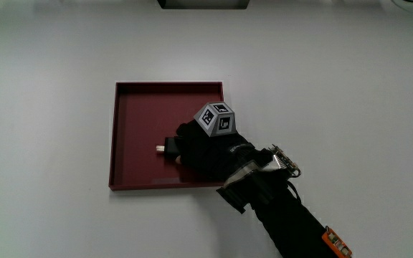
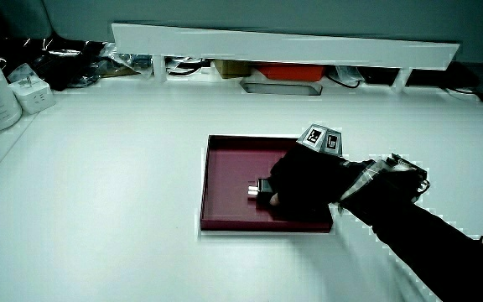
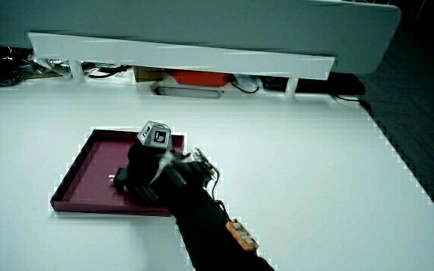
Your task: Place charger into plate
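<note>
One charger (image 1: pixel 168 149) lies inside the dark red plate (image 1: pixel 138 97), a square tray with low upright walls, and only its end with a pale metal plug shows past the fingers of the gloved hand (image 1: pixel 203 147). The black body of the charger sits low on the plate's floor, nearer to the wall closest to the person than to the wall toward the partition. In both side views the same dark block with its bright tip (image 2: pixel 258 189) pokes out from under the glove (image 2: pixel 304 180), close to the plate's floor (image 3: pixel 89 169); whether it rests on that floor or hangs a little above it cannot be told.

The hand is over the plate, its fingers curled around the charger and closed on it. The small patterned cube (image 1: pixel 216 119) on the back of the hand faces upward, grey with black markings. The forearm (image 1: pixel 285 215) in its dark sleeve crosses the plate's nearest wall and reaches down toward the person, with a small orange tag (image 1: pixel 334 241) on it.

The plate rests flat on the white table (image 1: pixel 49 143), well away from its edges. At the table's edge away from the person stands the low white partition (image 2: pixel 283 42).
</note>
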Demonstrator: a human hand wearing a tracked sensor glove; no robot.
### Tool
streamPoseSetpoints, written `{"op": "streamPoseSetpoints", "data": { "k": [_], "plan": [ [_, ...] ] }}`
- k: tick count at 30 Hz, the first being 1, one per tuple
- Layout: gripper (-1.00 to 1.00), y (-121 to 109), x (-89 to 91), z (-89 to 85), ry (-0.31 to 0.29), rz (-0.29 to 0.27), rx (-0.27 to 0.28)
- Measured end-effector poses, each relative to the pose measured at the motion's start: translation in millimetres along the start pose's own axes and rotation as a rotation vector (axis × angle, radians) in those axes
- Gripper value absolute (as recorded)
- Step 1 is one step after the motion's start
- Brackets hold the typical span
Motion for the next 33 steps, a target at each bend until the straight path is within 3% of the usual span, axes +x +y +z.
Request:
{"op": "streamPoseSetpoints", "data": {
  "k": [6,10,14,15,17,20,22,23,24,26,27,28,32,33],
  "plan": [
    [-0.58,-6,3.1,7.6,0.021,0.021,-0.008],
    [-0.79,-23,1.6,26.6,0.024,0.038,-0.007],
    [-1.0,-41,3.4,47.7,0.03,0.063,-0.042],
    [-1.0,-33,16.4,43.5,0.084,0.116,-0.088],
    [-1.0,-50,12.8,58.7,0.116,0.105,-0.125],
    [-1.0,-67,15.6,74.6,0.13,0.138,-0.143],
    [-1.0,-89,6.9,90.8,0.124,0.069,-0.162],
    [-1.0,-96,6.8,94.9,0.126,0.09,-0.161],
    [-1.0,-104,5.3,100.0,0.105,0.076,-0.169],
    [-1.0,-116,5.7,105.8,0.129,0.087,-0.158],
    [-1.0,-121,5.9,109.0,0.133,0.127,-0.143],
    [-1.0,-128,4.0,113.1,0.113,0.106,-0.145],
    [-1.0,-144,5.6,120.5,0.124,0.128,-0.127],
    [-1.0,-147,4.6,123.9,0.041,0.134,-0.053]
  ]
}}
